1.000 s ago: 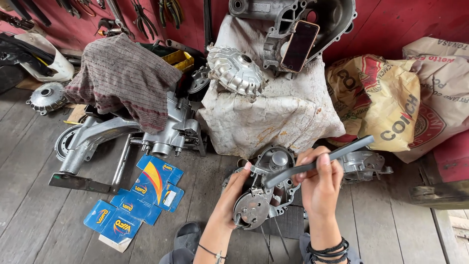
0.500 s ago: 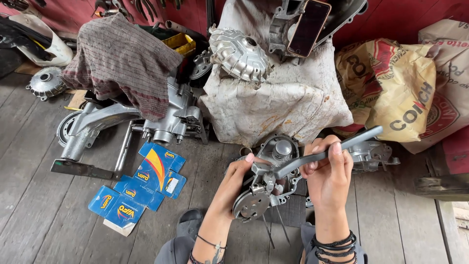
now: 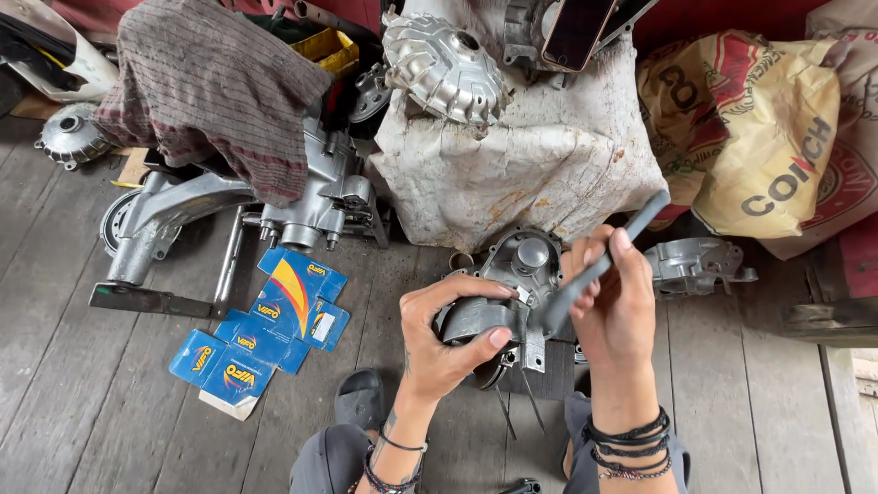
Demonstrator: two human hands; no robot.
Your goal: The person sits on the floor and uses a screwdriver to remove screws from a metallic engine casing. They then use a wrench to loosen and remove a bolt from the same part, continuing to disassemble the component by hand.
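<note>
My left hand [image 3: 450, 331] grips a grey metal engine cover [image 3: 518, 279] from its left side, thumb under and fingers over the edge, holding it above my lap. My right hand [image 3: 615, 311] is closed around a long flat grey metal tool [image 3: 599, 265], which slants up to the right; its lower end rests against the cover near the middle. Dark bracelets circle both wrists.
Several blue cardboard boxes [image 3: 270, 325] lie on the wooden floor at left. A silver engine casing [image 3: 306, 197] sits under a striped cloth [image 3: 206, 87]. A white sack [image 3: 512, 155] carries a finned metal part [image 3: 444, 64]. A yellow printed sack [image 3: 745, 128] and a small casing [image 3: 690, 265] sit at right.
Both hands and the cover have come closer and higher in view. The tool has tilted steeper, its lower end pressed into the cover. My left hand has shifted its grip onto the cover's edge.
</note>
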